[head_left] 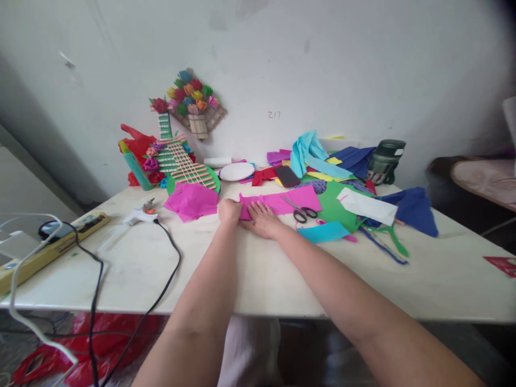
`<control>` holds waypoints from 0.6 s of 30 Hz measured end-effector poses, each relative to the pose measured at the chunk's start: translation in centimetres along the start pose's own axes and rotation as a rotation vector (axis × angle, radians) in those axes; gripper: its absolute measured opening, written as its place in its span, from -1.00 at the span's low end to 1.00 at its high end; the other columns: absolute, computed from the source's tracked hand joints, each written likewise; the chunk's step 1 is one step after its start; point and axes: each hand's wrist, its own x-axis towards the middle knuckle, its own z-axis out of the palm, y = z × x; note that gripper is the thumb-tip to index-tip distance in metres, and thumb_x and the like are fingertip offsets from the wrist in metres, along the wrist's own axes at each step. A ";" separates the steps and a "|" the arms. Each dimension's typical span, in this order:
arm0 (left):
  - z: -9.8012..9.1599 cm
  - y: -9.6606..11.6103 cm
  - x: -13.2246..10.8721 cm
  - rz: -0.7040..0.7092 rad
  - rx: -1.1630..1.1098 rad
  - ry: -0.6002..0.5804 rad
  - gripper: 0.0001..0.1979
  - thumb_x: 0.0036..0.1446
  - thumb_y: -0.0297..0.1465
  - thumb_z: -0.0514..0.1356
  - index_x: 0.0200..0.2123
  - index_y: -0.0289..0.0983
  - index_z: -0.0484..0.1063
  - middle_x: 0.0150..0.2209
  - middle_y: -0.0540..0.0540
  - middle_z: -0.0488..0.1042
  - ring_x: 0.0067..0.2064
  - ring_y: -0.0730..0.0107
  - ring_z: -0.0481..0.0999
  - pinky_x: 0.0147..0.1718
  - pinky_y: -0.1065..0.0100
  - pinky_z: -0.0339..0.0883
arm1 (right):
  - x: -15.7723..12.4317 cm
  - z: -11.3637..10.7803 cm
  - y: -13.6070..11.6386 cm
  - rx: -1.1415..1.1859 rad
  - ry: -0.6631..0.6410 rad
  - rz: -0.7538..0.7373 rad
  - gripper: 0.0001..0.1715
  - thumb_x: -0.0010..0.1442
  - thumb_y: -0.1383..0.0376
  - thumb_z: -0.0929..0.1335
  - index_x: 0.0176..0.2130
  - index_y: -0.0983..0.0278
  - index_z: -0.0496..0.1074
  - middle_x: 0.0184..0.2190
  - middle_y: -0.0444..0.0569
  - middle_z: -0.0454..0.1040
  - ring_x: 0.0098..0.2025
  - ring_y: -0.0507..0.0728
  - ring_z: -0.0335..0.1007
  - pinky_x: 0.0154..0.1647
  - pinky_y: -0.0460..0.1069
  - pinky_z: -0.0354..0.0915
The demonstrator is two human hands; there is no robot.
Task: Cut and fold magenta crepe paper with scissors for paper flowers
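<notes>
A magenta crepe paper strip lies flat on the white table. At its left end my left hand is closed, its fingers curled at the paper's edge. My right hand rests flat on the strip just beside it, fingers stretched out. A pair of black-handled scissors lies across the strip's right part. To the left of my left hand sits a second magenta crepe paper piece, crumpled, in front of a paper-flower guitar.
A glue gun with a black cable and a power strip lie on the left. Colored papers, including a green sheet, a blue strip and a white piece, spread right. A phone and green bottle stand behind.
</notes>
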 end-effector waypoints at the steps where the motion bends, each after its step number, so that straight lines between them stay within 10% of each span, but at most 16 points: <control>1: -0.1 0.0 0.0 -0.009 0.004 -0.007 -0.72 -0.04 -0.33 0.24 -0.25 -0.33 0.57 -0.20 -0.25 0.56 -0.10 0.16 0.52 -0.16 0.37 0.32 | 0.0 0.1 0.0 -0.006 0.006 0.009 0.06 0.15 -0.25 -0.07 0.33 0.43 -0.17 0.36 0.13 -0.27 0.37 0.28 -0.48 0.30 0.17 -0.40; 12: -0.2 -0.1 0.4 -0.016 0.045 -0.030 -0.81 -0.07 -0.32 0.25 -0.37 -0.28 0.56 -0.21 -0.26 0.56 -0.10 0.10 0.51 -0.15 0.33 0.33 | -0.3 -0.2 -0.4 -0.042 0.140 0.170 -0.17 0.30 -0.02 -0.08 0.26 0.47 0.09 0.32 0.21 -0.09 0.35 0.30 -0.28 0.28 0.17 -0.29; 18: 0.0 -0.3 0.4 0.006 0.064 -0.024 -0.78 -0.06 -0.31 0.23 -0.35 -0.30 0.56 -0.22 -0.27 0.56 -0.11 0.09 0.52 -0.17 0.33 0.32 | 0.2 -0.1 0.0 -0.110 0.196 -0.029 -0.33 0.32 0.14 0.00 0.30 0.40 -0.02 0.35 0.02 -0.15 0.37 0.13 -0.33 0.32 0.09 -0.40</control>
